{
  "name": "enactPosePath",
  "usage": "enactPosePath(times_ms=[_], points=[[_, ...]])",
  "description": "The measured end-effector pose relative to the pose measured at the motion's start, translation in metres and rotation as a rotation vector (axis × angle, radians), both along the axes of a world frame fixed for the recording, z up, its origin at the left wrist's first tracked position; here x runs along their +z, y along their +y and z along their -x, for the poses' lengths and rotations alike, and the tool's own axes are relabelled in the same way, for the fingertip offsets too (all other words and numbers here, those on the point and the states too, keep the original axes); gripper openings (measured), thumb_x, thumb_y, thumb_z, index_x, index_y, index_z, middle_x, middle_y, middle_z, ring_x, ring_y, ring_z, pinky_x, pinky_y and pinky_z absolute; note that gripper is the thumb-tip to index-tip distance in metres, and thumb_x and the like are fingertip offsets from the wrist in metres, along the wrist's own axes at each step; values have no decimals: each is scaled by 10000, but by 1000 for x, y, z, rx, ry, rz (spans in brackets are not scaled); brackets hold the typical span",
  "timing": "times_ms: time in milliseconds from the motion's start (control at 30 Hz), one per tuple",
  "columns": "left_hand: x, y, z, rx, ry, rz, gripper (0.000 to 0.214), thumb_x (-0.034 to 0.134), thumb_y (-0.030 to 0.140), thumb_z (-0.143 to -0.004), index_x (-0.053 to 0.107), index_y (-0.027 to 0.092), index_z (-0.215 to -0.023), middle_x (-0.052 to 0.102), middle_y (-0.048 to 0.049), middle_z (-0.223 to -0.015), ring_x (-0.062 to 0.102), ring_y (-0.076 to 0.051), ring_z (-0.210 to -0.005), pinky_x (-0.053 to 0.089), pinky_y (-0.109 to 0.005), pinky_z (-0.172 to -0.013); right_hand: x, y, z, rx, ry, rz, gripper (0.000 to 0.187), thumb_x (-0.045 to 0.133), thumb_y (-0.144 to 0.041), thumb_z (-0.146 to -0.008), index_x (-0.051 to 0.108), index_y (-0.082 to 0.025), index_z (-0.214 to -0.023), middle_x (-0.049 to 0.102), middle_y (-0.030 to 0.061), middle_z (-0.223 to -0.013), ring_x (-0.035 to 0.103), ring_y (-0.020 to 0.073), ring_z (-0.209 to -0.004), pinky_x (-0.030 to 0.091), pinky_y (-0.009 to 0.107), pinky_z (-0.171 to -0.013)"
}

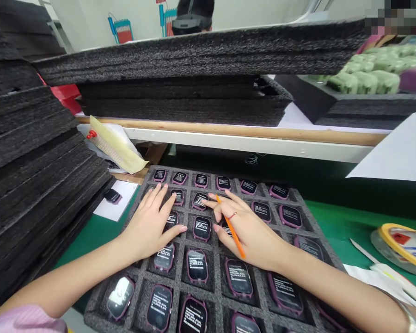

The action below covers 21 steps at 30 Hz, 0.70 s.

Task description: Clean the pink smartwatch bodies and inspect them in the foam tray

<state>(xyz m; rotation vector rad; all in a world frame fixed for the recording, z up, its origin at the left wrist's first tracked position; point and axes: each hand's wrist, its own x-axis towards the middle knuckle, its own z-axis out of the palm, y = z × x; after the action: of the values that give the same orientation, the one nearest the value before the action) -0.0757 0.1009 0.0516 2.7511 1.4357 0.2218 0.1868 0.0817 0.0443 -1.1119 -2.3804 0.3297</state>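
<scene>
A dark grey foam tray (183,236) holds rows of purple-rimmed smartwatch bodies, most showing white text on black screens. Over its left columns lies my left hand (149,224), palm down with fingers spread, its fingertips resting among the watches of the second row. An orange stick (231,229) is tucked between the fingers of my right hand (249,226). Its index fingertip reaches the edge of a watch (200,200) in the second row. Beneath that hand, another watch (228,227) is partly covered. One watch (120,297) at the near left has a bright screen.
Black foam sheets (38,152) are stacked high at the left, with more on the shelf (229,136) ahead. Right of the tray are a yellow-rimmed tape roll (405,245) and a white pointed tool (398,277). A single watch (113,196) lies on white paper. Another person's head shows behind.
</scene>
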Motion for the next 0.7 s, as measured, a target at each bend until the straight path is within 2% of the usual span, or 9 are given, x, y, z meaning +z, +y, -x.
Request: enactPosePath(times_ms=[167, 367, 567, 700], points=[[-1, 6, 17, 70, 2, -58, 806, 402, 655, -967, 451, 38, -1482, 340, -264, -1610, 243, -394, -1535, 273, -588, -1229, 0, -2, -10, -46, -5, -32, 128, 460, -172, -933, 370, -262, -918, 685, 185, -1315, 529, 283, -1390, 356, 679, -1155], [-11, 4, 44, 150, -49, -76, 708, 439, 619, -972, 486, 116, -1468, 374, -225, -1603, 290, -378, -1522, 298, -596, -1217, -4, 0, -12, -42, -7, -54, 117, 470, -184, -934, 386, -265, -933, 708, 167, -1283, 554, 300, -1365, 383, 692, -1134], [-11, 3, 47, 159, -26, -48, 712, 432, 605, -980, 478, 103, -1481, 342, -251, -1611, 271, -409, -1522, 284, -621, -1211, -3, 3, 0, -3, -14, -26, 137, 438, -180, -942, 341, -272, -914, 692, 168, -1313, 540, 288, -1380, 397, 696, -1124], [-7, 3, 46, 167, -61, -51, 738, 419, 606, -983, 410, 103, -1523, 330, -233, -1625, 245, -383, -1537, 278, -605, -1222, -3, 4, 8, 20, -14, 6, 158, 454, -172, -936, 333, -270, -906, 677, 167, -1342, 529, 282, -1390, 362, 693, -1154]])
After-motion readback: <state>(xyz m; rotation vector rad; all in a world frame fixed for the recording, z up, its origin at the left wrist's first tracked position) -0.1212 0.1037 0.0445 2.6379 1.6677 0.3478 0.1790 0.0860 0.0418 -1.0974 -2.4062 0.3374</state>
